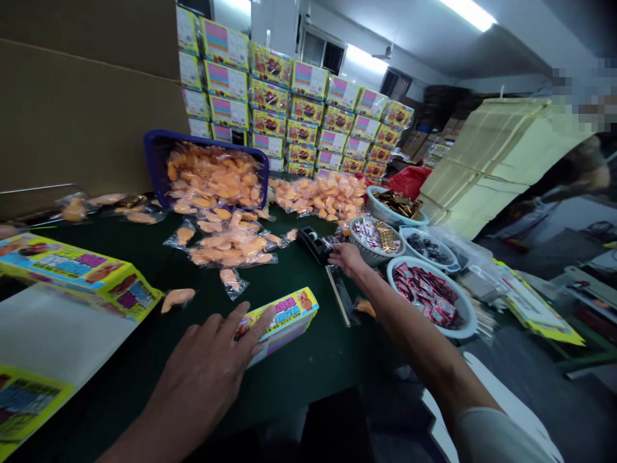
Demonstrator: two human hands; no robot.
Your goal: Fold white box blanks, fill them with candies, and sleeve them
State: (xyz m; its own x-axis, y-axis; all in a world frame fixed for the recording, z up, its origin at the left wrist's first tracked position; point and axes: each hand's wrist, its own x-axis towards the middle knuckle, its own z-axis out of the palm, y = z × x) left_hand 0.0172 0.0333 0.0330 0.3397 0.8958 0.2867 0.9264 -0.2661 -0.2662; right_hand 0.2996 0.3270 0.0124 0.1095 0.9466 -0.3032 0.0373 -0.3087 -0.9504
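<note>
A small yellow, pink and blue printed box (296,310) lies on the dark green tabletop. My left hand (205,366) is closed around the near left end of it, its fingers over the top. Farther back stands a black tape dispenser (315,245). My right hand (348,258) reaches to the dispenser's right end, fingers pinched at the clear tape there; the fingertips are partly hidden. Just below that hand lies a thin strip in clear wrapping (340,296). A wrapped orange piece (365,307) is close to my right forearm.
A tipped purple basket (149,164) spills wrapped orange pieces across the back. On the right stand bowls of sachets, including a pale blue bowl (470,315). A larger open box (139,296) lies left. Stacked printed boxes (270,96) form a wall behind.
</note>
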